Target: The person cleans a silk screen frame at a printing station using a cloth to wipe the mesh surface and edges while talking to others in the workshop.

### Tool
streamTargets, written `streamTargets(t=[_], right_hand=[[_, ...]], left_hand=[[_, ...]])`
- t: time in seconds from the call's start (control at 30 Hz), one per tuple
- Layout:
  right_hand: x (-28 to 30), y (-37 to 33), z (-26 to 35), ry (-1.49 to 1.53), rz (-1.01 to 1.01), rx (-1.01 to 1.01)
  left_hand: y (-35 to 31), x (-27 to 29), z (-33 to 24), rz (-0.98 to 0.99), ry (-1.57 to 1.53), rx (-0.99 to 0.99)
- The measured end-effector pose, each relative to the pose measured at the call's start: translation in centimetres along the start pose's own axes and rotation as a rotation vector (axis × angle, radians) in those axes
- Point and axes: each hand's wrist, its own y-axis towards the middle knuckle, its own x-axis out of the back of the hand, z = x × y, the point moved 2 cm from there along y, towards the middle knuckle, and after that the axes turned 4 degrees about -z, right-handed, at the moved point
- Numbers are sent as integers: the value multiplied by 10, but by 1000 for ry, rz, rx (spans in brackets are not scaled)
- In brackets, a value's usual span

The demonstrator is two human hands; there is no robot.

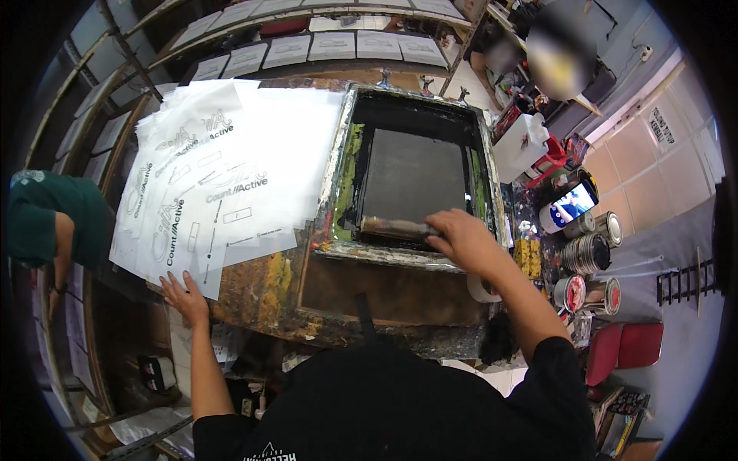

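A screen-printing frame [333,165] with ink-stained edges and a dark mesh [417,165] lies on the worktable. Near the frame's front side, my right hand [461,240] grips the right end of a squeegee [392,226] with a wooden handle. The squeegee lies crosswise over the mesh; its blade is hidden. To the left spreads an untidy pile of thin white printed sheets [284,146] with dark lettering and outlines. My left hand [184,298] rests at the pile's near edge, its fingers apart and touching the lowest sheet.
Printed sheets lie on racks [333,46] behind the table. A person in a green shirt [58,215] bends at the left rack. On the right stand a white jug [523,146], a lit phone [570,206], a yellow sponge [527,257] and several paint cans [602,295].
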Motion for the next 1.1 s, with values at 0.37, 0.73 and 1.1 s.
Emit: streamTargets(t=[0.37, 0.73, 1.1], right_hand=[[24, 9, -1, 197, 128, -47], [-19, 26, -14, -158, -93, 125], [-20, 179, -176, -211, -207, 114]], left_hand=[[2, 1, 1, 37, 45, 4], [0, 0, 5, 35, 23, 4], [1, 1, 9, 54, 6, -14]])
